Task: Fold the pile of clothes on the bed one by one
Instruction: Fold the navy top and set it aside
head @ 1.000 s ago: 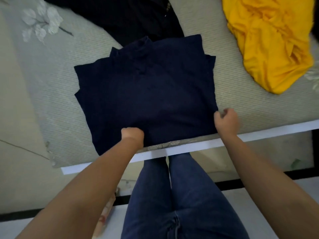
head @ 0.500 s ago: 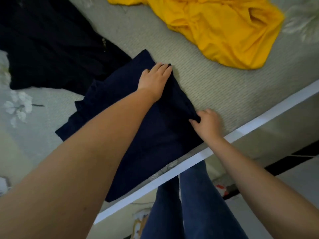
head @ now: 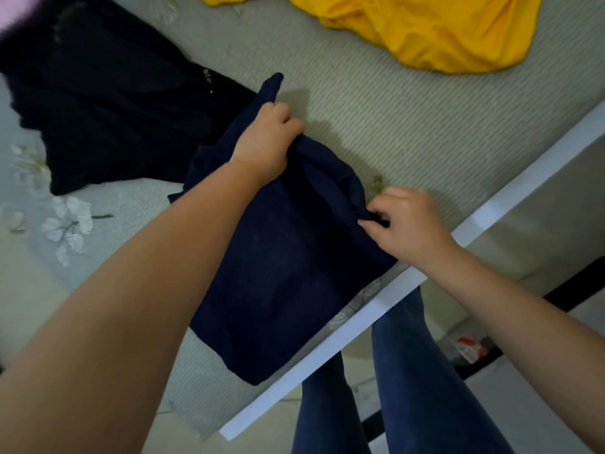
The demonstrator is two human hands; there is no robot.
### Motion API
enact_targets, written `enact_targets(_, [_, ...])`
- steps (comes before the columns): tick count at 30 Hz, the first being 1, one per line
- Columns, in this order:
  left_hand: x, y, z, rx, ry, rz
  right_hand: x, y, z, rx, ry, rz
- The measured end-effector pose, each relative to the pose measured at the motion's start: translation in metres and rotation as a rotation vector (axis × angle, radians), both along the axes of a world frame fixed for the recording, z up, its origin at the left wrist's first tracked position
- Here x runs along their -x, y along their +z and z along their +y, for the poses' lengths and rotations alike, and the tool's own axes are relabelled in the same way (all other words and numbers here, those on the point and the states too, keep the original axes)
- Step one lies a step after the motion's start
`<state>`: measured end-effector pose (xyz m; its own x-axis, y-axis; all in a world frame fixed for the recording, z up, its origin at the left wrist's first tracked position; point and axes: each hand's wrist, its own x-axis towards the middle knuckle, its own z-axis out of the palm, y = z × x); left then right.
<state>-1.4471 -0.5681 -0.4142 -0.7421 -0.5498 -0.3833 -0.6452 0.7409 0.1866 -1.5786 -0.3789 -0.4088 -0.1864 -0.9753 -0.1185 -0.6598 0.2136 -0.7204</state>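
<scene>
Lying near the edge of the pale green patterned bed (head: 409,132), the dark navy folded garment (head: 281,257) is gripped by both hands: the left hand (head: 265,142) bunches its far edge in curled fingers, while the right hand (head: 409,221) pinches its right side. A crumpled yellow garment (head: 442,27) and a black garment (head: 108,103) lie farther back.

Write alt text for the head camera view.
Two bare hands fold a navy garment at the bed's edge: the left hand grips its far side, the right hand pinches its near corner. A yellow garment lies beyond.
</scene>
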Motion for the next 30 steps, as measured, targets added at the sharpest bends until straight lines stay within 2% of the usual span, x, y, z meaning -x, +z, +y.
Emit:
enact_targets(3, [-0.065, 0.025, 0.023, 0.035, 0.08, 0.261, -0.051, 0.025, 0.012, 0.09, 0.076, 0.104])
enact_targets(5, [-0.111, 0.038, 0.037, 0.101, 0.088, 0.354, -0.093, 0.038, 0.023, 0.084, 0.085, 0.125])
enact_targets(11, [-0.233, 0.044, 0.063, 0.16, 0.061, 0.425, -0.23, 0.048, 0.057, 0.022, 0.114, 0.152])
enact_targets(14, [-0.283, 0.024, 0.072, 0.181, -0.03, 0.397, -0.286, 0.025, 0.066, -0.053, 0.135, 0.214])
enact_targets(17, [-0.324, -0.007, 0.096, 0.145, -0.005, 0.295, -0.324, -0.01, 0.078, -0.182, 0.204, 0.301])
enact_targets(19, [-0.346, -0.027, 0.112, 0.053, 0.114, 0.192, -0.337, -0.03, 0.089, -0.226, 0.224, 0.332])
enact_targets(20, [-0.353, -0.032, 0.118, 0.01, 0.237, 0.155, -0.341, -0.037, 0.093, -0.222, 0.209, 0.333])
enact_targets(22, [-0.363, -0.04, 0.127, 0.023, 0.371, 0.118, -0.344, -0.046, 0.098, -0.185, 0.171, 0.314])
enact_targets(24, [-0.37, -0.048, 0.132, 0.044, 0.33, 0.202, -0.344, -0.048, 0.1, -0.138, 0.153, 0.303])
enact_targets(26, [-0.371, -0.052, 0.133, 0.15, 0.25, 0.291, -0.345, -0.045, 0.101, -0.105, 0.14, 0.312])
enact_targets(28, [-0.367, -0.051, 0.135, 0.217, 0.091, 0.338, -0.346, -0.038, 0.104, -0.099, 0.071, 0.348])
enact_targets(30, [-0.363, -0.051, 0.14, 0.179, -0.122, 0.334, -0.352, -0.033, 0.101, -0.146, -0.018, 0.375])
